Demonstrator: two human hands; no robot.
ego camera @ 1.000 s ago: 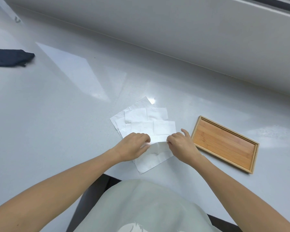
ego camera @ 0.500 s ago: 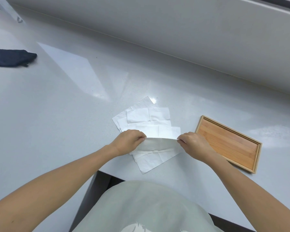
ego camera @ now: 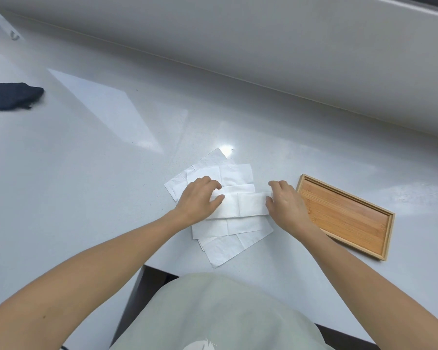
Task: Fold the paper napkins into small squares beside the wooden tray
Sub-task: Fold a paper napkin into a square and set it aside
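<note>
Several white paper napkins [ego camera: 223, 243] lie spread and overlapping on the white counter, left of the wooden tray [ego camera: 344, 215]. On top of the pile lies one napkin folded into a long strip [ego camera: 243, 204]. My left hand [ego camera: 200, 198] holds the strip's left end, thumb on top. My right hand [ego camera: 283, 200] pinches its right end, close to the tray's left edge. The tray holds nothing.
A dark blue cloth [ego camera: 10, 96] lies at the far left of the counter [ego camera: 111, 173]. A grey wall ledge [ego camera: 288, 59] runs along the back. The counter's front edge is close to my body, just below the napkin pile.
The top napkin's near edge was lifted and carried away from me, then laid down as a folded strip. Both hands moved up and apart to its two ends.
</note>
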